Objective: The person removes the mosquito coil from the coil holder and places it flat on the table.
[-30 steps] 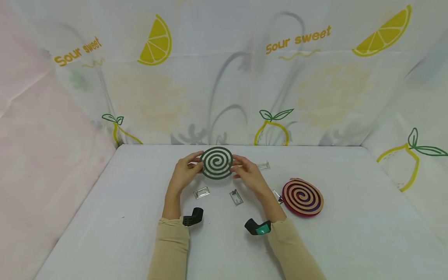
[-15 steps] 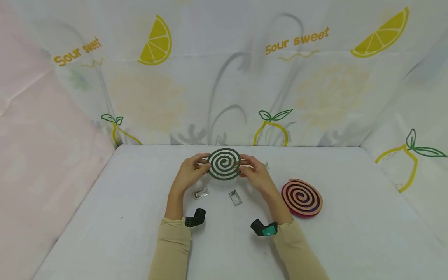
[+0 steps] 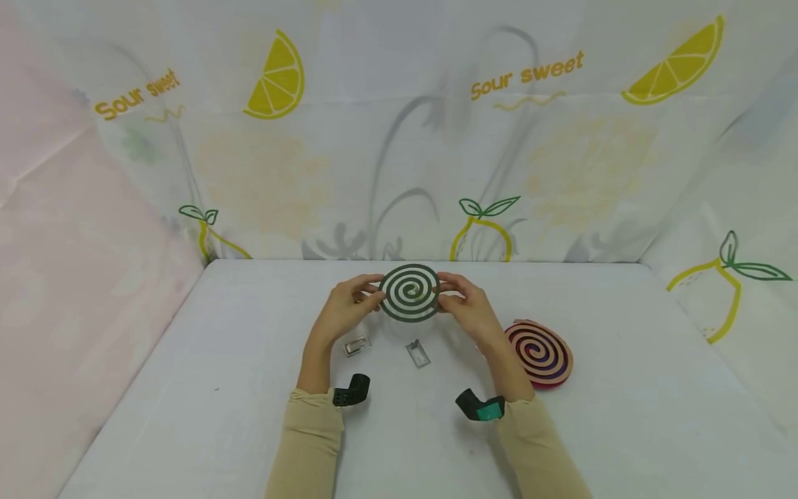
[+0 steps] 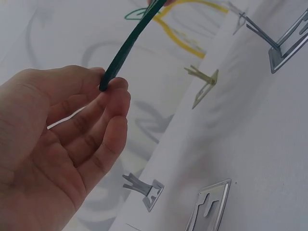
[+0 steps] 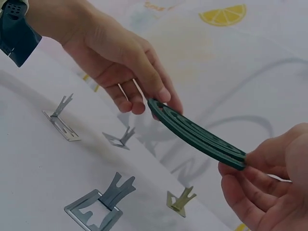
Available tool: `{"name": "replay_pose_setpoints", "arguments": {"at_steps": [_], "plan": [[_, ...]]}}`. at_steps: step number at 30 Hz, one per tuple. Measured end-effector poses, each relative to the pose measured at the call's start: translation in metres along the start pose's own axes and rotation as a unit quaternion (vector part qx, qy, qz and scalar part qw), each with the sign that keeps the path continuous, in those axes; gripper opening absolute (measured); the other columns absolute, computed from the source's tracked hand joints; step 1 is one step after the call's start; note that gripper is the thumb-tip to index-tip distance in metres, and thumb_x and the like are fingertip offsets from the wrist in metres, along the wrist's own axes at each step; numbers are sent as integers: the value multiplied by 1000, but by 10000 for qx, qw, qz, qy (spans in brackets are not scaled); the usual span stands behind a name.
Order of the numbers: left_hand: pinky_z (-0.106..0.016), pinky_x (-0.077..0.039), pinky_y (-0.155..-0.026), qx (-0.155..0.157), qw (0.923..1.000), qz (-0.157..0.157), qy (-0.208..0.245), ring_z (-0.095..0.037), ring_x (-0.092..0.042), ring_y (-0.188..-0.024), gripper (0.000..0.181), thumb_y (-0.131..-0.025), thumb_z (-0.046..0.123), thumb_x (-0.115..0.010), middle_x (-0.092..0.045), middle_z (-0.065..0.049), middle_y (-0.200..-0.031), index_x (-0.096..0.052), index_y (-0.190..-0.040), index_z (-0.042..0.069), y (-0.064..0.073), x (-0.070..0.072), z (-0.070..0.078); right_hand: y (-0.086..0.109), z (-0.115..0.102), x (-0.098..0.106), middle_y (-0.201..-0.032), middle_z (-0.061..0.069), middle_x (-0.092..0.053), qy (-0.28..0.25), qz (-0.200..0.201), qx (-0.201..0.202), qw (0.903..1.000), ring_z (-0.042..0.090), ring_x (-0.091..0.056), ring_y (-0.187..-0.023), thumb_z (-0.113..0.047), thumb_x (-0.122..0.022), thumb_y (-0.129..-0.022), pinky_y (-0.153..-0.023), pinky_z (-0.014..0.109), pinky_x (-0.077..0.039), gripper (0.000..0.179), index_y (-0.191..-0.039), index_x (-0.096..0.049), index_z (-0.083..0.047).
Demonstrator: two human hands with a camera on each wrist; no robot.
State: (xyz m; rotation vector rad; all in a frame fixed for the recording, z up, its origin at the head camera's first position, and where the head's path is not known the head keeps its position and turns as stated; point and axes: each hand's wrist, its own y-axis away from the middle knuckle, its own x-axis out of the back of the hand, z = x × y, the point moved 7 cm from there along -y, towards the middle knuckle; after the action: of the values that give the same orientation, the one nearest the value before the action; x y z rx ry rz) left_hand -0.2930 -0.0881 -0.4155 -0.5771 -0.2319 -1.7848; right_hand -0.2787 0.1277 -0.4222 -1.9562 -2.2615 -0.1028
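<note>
Both hands hold up one dark green mosquito coil (image 3: 409,293) by its opposite edges, above the far part of the table. My left hand (image 3: 346,308) pinches its left edge between thumb and fingertips; in the left wrist view the coil (image 4: 132,41) appears edge-on. On the other side, my right hand (image 3: 476,315) pinches the right edge, and the right wrist view shows that grip at the fingertips (image 5: 236,166). Below lie small metal coil stands: one (image 3: 357,346) near the left wrist, another (image 3: 418,353) between the forearms, and a yellowish one (image 5: 182,202).
A stack of salmon, red and purple coils (image 3: 541,355) lies to the right, partly behind my right forearm. More stands with raised prongs, such as the silver stand (image 5: 118,140), sit further back. A printed cloth wall (image 3: 374,138) rises behind the white table (image 3: 187,388).
Both hands have carried the green coil to the right. My right forearm now covers part of the coil stack, and the far stand has become hidden behind my right hand.
</note>
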Motion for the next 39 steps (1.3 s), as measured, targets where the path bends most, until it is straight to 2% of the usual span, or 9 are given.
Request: {"name": "replay_pose_setpoints", "arguments": {"at_steps": [5, 12, 21, 31, 39], "plan": [[-30, -49, -72, 35, 10000, -72, -33, -30, -68, -86, 41, -91, 24, -63, -68, -11, -105, -56, -130, 13, -1, -4, 1, 1, 0, 5, -121, 20, -53, -8, 73, -78, 9999, 7, -65, -85, -6, -52, -95, -80, 24, -54, 38, -133, -50, -7], [-30, -47, -71, -62, 9999, -97, -97, -28, -69, -84, 41, -91, 27, -62, -68, -10, -105, -56, -130, 13, -3, -10, 8, 4, -2, 13, -118, 20, -54, 256, 201, -80, 9994, 4, -62, -81, -6, -52, -94, -75, 21, -53, 38, -133, -49, -7], [-30, -48, -73, -287, 9994, -132, -146, -25, -69, -80, 41, -91, 19, -62, -69, -12, -104, -54, -131, 10, -4, -20, 17, 7, -3, 24, -114, 17, -52, 85, 164, -95, 9998, 6, -64, -80, -4, -53, -92, -76, 23, -53, 38, -130, -49, -6], [-31, -50, -74, -206, 9990, -183, -341, -11, -68, -78, 41, -91, 25, -63, -70, -6, -104, -55, -130, 16, -6, -28, 25, 8, -4, 37, -110, 16, -52, 259, 199, -134, 9994, 6, -64, -78, -3, -51, -90, -75, 23, -53, 41, -130, -48, -6], [-32, -51, -76, -264, 9990, -271, -223, -11, -68, -79, 41, -91, 25, -63, -70, -6, -105, -55, -130, 15, -8, -35, 29, 12, -7, 45, -112, 17, -52, 353, 190, -154, 9991, 7, -63, -80, -5, -51, -90, -76, 23, -53, 41, -131, -48, -7]]}}
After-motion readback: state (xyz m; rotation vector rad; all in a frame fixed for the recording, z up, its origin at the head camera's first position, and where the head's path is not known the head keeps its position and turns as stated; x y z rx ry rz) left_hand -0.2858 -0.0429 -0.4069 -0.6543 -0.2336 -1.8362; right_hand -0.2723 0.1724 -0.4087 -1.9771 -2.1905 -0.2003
